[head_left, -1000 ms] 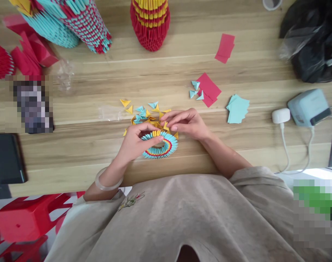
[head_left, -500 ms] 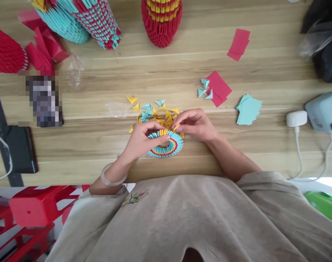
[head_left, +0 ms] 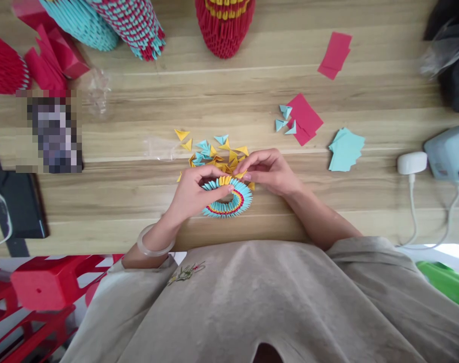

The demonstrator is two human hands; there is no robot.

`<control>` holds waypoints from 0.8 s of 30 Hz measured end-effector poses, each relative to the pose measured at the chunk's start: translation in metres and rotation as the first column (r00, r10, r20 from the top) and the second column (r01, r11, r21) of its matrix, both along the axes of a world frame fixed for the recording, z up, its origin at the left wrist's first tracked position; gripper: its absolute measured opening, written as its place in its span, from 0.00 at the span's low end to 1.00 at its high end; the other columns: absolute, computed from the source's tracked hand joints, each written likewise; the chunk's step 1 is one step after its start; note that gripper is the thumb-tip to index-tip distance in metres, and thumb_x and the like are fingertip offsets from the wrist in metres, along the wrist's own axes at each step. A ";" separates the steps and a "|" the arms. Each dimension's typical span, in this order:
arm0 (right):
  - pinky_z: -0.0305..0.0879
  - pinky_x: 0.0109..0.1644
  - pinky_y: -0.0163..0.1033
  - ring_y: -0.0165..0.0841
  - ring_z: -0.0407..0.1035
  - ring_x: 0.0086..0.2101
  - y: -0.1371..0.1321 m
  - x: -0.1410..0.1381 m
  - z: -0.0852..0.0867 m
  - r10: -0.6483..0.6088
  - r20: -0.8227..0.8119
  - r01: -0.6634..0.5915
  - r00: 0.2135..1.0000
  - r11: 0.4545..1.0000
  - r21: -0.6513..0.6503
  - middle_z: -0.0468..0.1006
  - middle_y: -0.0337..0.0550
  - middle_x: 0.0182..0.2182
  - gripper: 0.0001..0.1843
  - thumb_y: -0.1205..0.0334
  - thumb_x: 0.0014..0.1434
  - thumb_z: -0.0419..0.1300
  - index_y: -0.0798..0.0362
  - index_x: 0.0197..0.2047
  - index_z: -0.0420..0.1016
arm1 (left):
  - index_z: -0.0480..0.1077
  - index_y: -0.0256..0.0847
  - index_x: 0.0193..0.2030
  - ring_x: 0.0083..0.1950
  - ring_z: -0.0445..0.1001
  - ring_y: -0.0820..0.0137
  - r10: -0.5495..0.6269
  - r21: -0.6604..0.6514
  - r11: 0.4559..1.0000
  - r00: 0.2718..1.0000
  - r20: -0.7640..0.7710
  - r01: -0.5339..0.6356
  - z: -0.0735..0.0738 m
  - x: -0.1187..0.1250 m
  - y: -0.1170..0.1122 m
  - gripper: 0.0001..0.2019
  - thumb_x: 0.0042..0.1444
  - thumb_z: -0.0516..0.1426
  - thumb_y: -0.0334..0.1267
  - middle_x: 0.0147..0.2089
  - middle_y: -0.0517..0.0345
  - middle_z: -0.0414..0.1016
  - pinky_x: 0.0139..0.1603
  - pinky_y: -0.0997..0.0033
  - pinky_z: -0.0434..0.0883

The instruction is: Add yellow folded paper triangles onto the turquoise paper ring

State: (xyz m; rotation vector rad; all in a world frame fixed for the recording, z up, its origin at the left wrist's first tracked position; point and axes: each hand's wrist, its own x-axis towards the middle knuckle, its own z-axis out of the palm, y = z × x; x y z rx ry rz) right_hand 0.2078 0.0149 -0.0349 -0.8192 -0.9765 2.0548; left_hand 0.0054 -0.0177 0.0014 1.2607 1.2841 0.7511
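Thumb on the inner face and fingers behind, the left hand (head_left: 187, 194) pinches the paper ring (head_left: 225, 212) along its upper left, near the centre of the frame. Whether the ring bears on the table (head_left: 248, 229) or is lifted off it, I cannot tell. The right hand (head_left: 269, 172), just beside the ring's upper right, pinches one folded yellow piece (head_left: 240, 175) between thumb and fingertips, close to the rim; whether that piece touches the rim is too small to make out. As for progress, the inner bands of red, yellow and blue look complete around the visible ring, while the newest-looking part is a short run of yellow points (head_left: 224, 180) at the top of the rim. Most of the visible rim is blue without yellow, so if yellow is meant to go all the way round, this row seems only begun. Plenty of loose stock lies just above the hands: scattered yellow pieces (head_left: 182, 134) mixed with blue pieces (head_left: 203, 147). Right of centre, unfolded red sheets (head_left: 305, 121) and pale blue sheets (head_left: 344, 151) lie flat, and a tall red-and-yellow paper form (head_left: 224, 33) stands at the top edge.
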 end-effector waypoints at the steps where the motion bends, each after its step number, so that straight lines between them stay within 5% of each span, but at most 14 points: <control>1: 0.76 0.40 0.32 0.28 0.78 0.33 -0.001 -0.001 -0.001 0.006 0.003 -0.006 1.000 1.000 -0.012 0.84 0.41 0.32 0.08 0.63 0.46 0.74 0.54 0.31 0.82 | 0.78 0.38 0.31 0.29 0.74 0.73 -0.001 -0.001 1.000 1.000 0.003 0.001 0.000 0.000 0.000 0.10 0.43 0.70 0.40 0.30 0.58 0.80 0.30 0.76 0.72; 24: 0.78 0.36 0.32 0.29 0.79 0.30 -0.005 -0.005 0.000 -0.031 0.092 0.037 0.995 0.997 -0.065 0.85 0.40 0.29 0.11 0.62 0.43 0.75 0.53 0.32 0.83 | 0.76 0.36 0.28 0.27 0.68 0.74 -0.033 -0.048 0.998 0.995 -0.095 0.028 0.004 -0.001 -0.001 0.11 0.45 0.68 0.41 0.27 0.58 0.76 0.27 0.75 0.64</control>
